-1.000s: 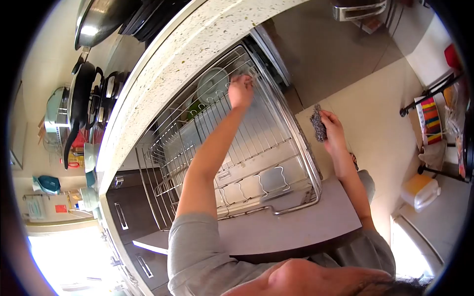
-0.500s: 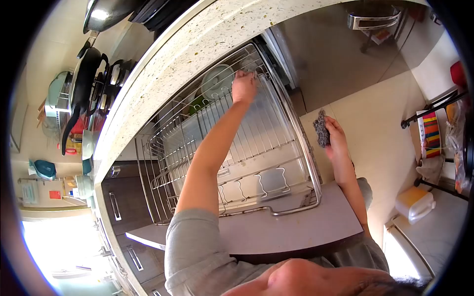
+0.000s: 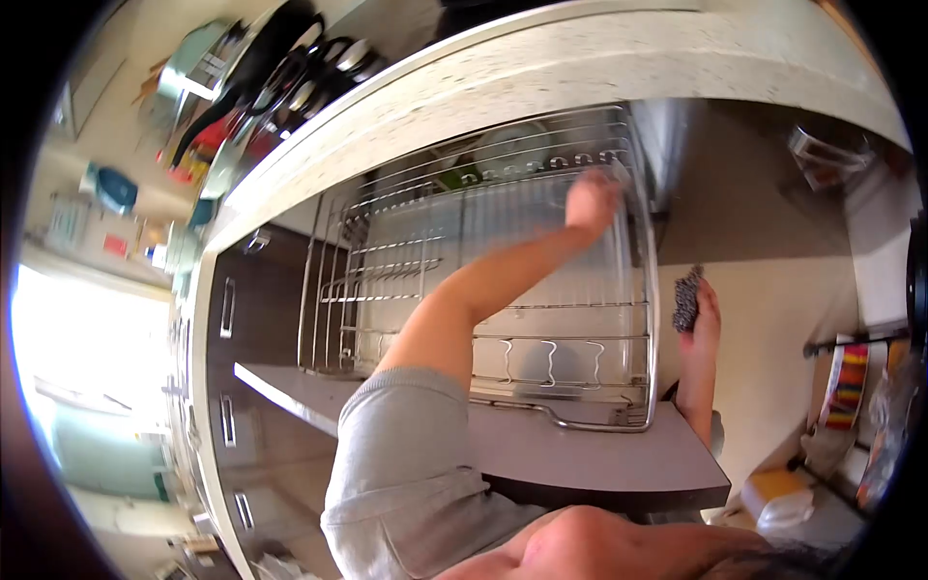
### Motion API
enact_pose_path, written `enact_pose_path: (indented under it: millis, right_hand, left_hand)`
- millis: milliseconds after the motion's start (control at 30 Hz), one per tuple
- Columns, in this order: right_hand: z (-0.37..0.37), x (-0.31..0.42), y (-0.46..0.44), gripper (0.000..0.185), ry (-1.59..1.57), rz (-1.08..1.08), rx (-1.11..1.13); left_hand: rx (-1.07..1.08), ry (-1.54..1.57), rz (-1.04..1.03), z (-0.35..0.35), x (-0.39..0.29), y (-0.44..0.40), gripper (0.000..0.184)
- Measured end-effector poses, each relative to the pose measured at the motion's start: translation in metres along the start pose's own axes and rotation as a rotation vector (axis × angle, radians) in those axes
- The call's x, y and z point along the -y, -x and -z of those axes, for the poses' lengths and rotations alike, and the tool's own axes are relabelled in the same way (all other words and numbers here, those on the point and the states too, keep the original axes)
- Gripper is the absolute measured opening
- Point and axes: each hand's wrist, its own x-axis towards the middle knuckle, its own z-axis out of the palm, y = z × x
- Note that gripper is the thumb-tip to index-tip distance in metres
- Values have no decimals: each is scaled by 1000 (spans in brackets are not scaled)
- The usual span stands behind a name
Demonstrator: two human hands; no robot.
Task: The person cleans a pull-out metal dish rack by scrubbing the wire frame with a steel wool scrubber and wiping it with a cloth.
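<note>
A pull-out wire dish rack extends from the cabinet, with a clear tray beneath its wires. My left hand is over the rack's right rear corner, close to its wire loops; motion smears its fingers, so I cannot tell if it grips anything. Outside the rack's right rail, my right hand is closed around a grey steel wool scrubber. Behind the wires at the rear, a pale plate and something green are partly hidden.
A speckled countertop runs above the rack. The drawer front lies between my body and the rack. Dark cabinet drawers are on the left, with a black pan beyond the counter. A plastic container stands at lower right.
The view has swung, shifting the scene. My left hand has moved along the rack toward its right rear corner. My right hand still holds the scrubber beside the rail.
</note>
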Motion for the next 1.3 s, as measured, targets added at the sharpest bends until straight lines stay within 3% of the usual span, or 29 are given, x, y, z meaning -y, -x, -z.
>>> enact_pose_path:
  millis: [133,200,300,367,400,467,533,567,633,667,733,767,833,900,933,967,1000,1067,1100,1133,1200,1300]
  right_hand:
    - [-3,-4,-8,22,32,-19,24]
    - [-6,0,-5,23,36,-7,-26]
    - [5,3,-9,23,83,6,57]
    - [10,2,-15,21,90,23,78]
    - [11,2,-18,20,91,30,85]
    - [18,-2,-27,18,107,51,50]
    - [20,2,-27,17,117,61,9]
    - [21,6,-24,16,125,84,38]
    - [22,17,-16,16,145,105,79]
    - [21,26,-9,17,106,160,85]
    - [20,45,6,18,66,199,102]
    - [19,59,16,21,91,217,160]
    - [14,86,42,25,117,222,219]
    - [-3,110,73,32,472,162,102]
    - [-15,112,90,32,480,154,112]
    - [-29,110,108,27,403,290,123]
    - [-41,111,122,23,320,427,135]
    - [-54,112,133,22,308,394,149]
    - [-57,112,135,22,315,407,167]
    - [-58,113,139,21,321,423,181]
    - [-59,111,150,21,292,413,159]
    - [-50,100,158,22,244,369,102]
  left_hand:
    - [274,236,-97,38,-26,67,9]
    - [497,321,-5,63,-51,93,10]
    - [541,364,-36,82,-65,106,10]
    - [1030,319,-87,87,-57,102,13]
    - [1010,317,-93,94,-57,92,13]
    - [1298,299,114,120,-53,64,18]
    - [1191,349,123,178,-51,36,23]
    - [1080,275,276,222,-66,29,22]
    - [876,6,12,296,-55,21,25]
    - [780,-70,151,335,-57,26,24]
    - [338,-310,60,407,-51,62,16]
    - [206,-370,232,438,-61,84,16]
    - [-86,-367,288,481,-32,142,16]
    - [-288,-383,438,507,-11,195,16]
    - [-374,-407,502,512,-3,217,15]
    - [-435,-405,589,512,-1,231,15]
    - [-457,-519,589,514,14,247,17]
    - [-506,-635,601,511,42,264,20]
    - [-456,-551,687,511,46,264,22]
    - [-428,-617,645,512,50,261,21]
    - [-217,-357,848,525,53,243,19]
    - [-32,-535,677,540,99,235,16]
